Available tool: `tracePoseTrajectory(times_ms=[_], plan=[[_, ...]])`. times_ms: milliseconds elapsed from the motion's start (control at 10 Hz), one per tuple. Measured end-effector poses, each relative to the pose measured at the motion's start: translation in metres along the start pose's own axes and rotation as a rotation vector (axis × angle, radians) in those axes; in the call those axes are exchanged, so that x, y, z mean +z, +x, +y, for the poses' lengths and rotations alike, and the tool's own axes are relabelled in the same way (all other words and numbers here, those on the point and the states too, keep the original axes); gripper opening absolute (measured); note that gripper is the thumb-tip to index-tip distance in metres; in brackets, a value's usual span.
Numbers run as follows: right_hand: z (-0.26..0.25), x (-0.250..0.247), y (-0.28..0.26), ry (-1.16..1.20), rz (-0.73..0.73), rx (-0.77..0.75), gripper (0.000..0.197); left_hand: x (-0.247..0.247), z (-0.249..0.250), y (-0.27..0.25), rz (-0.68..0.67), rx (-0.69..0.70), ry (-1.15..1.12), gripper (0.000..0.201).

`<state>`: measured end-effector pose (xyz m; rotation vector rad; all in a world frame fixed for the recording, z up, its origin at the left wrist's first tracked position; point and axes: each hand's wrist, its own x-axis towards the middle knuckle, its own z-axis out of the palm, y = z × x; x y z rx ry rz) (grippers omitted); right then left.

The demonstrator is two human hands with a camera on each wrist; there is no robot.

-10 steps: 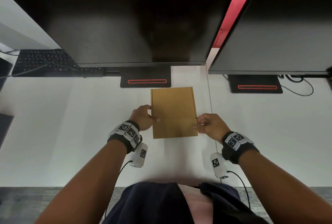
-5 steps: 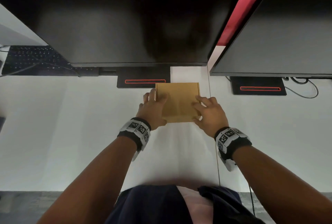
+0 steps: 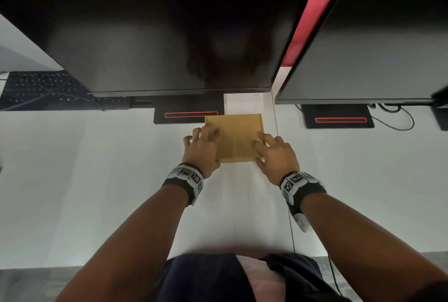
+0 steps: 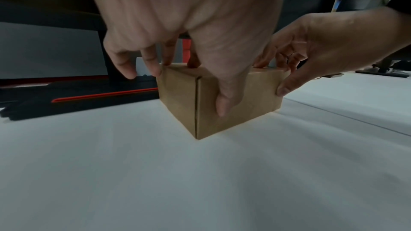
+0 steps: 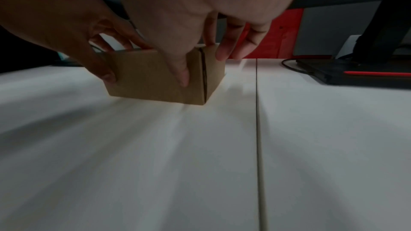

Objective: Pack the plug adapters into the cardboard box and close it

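A closed brown cardboard box (image 3: 238, 137) sits on the white desk (image 3: 97, 180), just in front of the middle monitor's stand. My left hand (image 3: 208, 146) holds its near left corner, fingers on the lid and thumb down the front face (image 4: 222, 101). My right hand (image 3: 266, 151) holds the near right corner the same way, thumb on the front (image 5: 182, 75). Both wrist views show the box (image 4: 182, 101) (image 5: 144, 73) flat on the desk with its flaps down. No plug adapters are in sight.
Two dark monitors hang over the back of the desk. Their black stand bases (image 3: 189, 115) (image 3: 339, 120) bear red lines, and the box's far edge lies at the left one. A black keyboard (image 3: 36, 88) lies far left, a cable (image 3: 397, 117) far right. A seam (image 3: 283, 192) splits the desk.
The box has slid away from me towards the monitor stand. Both hands went with it, shifting from its sides onto its near corners.
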<state>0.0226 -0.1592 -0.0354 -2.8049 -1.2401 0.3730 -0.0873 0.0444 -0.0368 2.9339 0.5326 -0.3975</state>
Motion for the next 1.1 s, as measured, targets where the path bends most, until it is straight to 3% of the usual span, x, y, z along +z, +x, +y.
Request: tracePoseTrajectory(times_ms=[300, 400, 600, 800, 900, 1000, 1100], plan=[[0.004, 0.006, -0.023, 0.122, -0.021, 0.097, 0.036, -0.005, 0.021, -0.007, -0.075, 0.086, -0.021, 0.077], [0.02, 0.004, -0.034, 0.068, -0.007, 0.107, 0.035, -0.009, 0.035, -0.005, -0.095, 0.107, -0.088, 0.074], [0.04, -0.015, -0.027, -0.057, -0.072, 0.117, 0.031, -0.028, 0.053, 0.013, -0.2, 0.062, -0.227, 0.076], [0.05, -0.032, -0.018, -0.025, -0.164, 0.071, 0.043, -0.036, 0.063, 0.013, -0.203, 0.022, -0.105, 0.065], [0.055, -0.041, -0.013, 0.036, -0.189, 0.027, 0.044, -0.051, 0.073, 0.013, -0.192, 0.022, -0.049, 0.057], [0.054, -0.054, 0.002, 0.055, -0.133, -0.036, 0.026, -0.07, 0.085, 0.018, -0.107, 0.071, -0.045, 0.046], [0.047, -0.072, 0.017, 0.089, -0.083, -0.098, 0.03, -0.086, 0.098, 0.026, 0.006, 0.181, -0.109, 0.036]])
